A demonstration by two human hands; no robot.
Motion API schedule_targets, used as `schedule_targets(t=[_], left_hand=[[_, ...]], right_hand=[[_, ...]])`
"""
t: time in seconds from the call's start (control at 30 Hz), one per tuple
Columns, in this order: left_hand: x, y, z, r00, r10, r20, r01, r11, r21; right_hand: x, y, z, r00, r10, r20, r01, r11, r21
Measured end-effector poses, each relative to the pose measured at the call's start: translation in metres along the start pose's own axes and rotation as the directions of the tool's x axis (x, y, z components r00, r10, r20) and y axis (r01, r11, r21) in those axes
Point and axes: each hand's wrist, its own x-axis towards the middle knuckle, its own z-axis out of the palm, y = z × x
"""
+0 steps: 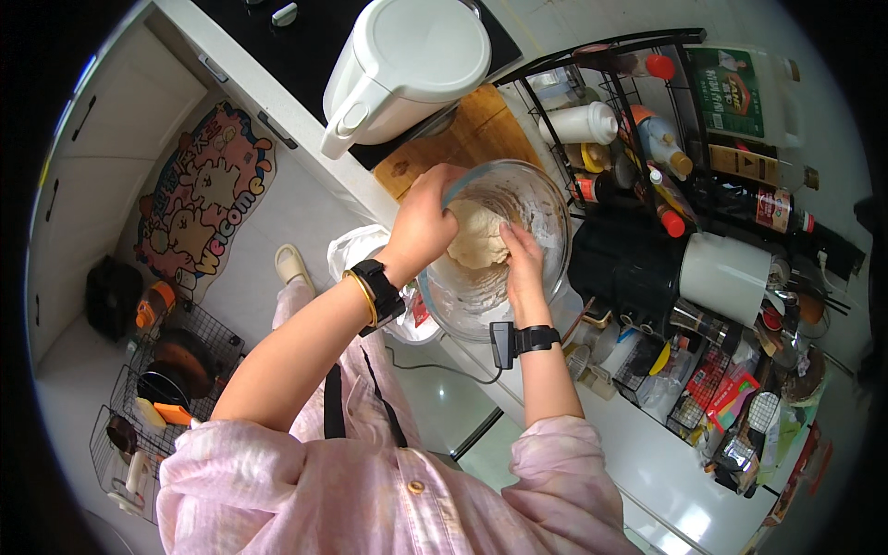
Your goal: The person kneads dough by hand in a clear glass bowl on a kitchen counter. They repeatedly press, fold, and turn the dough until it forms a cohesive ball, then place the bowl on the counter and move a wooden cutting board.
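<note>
A large clear glass bowl [479, 316] is tilted at the counter's edge, its inner wall smeared with flour and sticky residue. Inside it sits a rough, pale lump of dough [479, 236]. My left hand [425, 216] is closed over the bowl's left rim, with the thumb side next to the dough; the fingertips are hidden. From the right side of the bowl, my right hand [525, 267] reaches in, its thumb and fingers gripping the dough's right edge. Under the far side of the bowl lies a wooden cutting board [479, 135].
A white electric kettle [423, 48] stands beyond the bowl. At the right are a black wire rack [610, 48] with bottles and a white canister [725, 277]. A lined bin [357, 246] is below the counter. Pans fill a wire rack [222, 333] at the left.
</note>
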Motion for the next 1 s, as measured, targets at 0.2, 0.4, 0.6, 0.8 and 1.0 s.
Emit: schedule_targets(t=[0.2,0.4,0.6,0.8,1.0], left_hand=[[0.001,-0.003,0.002,1.0,-0.004,-0.001,0.004,1.0,-0.023],[0.0,-0.004,0.002,0.999,-0.034,0.0,0.034,0.999,-0.024],[-0.001,-0.004,0.002,0.999,-0.046,0.004,0.046,0.998,-0.048],[0.0,0.004,0.001,0.998,-0.069,-0.002,0.069,0.997,-0.036],[-0.002,0.008,-0.001,0.992,-0.121,0.029,0.121,0.993,-0.007]], right_hand=[[-0.009,0.012,0.016,0.982,-0.175,0.072,0.184,0.973,-0.139],[-0.027,-0.03,0.011,0.946,-0.179,0.271,0.217,0.969,-0.119],[0.014,-0.083,0.007,0.792,0.135,0.596,0.268,0.8,-0.537],[0.014,0.005,0.058,0.551,-0.711,0.437,0.691,0.095,-0.717],[0.039,0.019,0.079,0.557,-0.794,0.243,0.611,0.194,-0.767]])
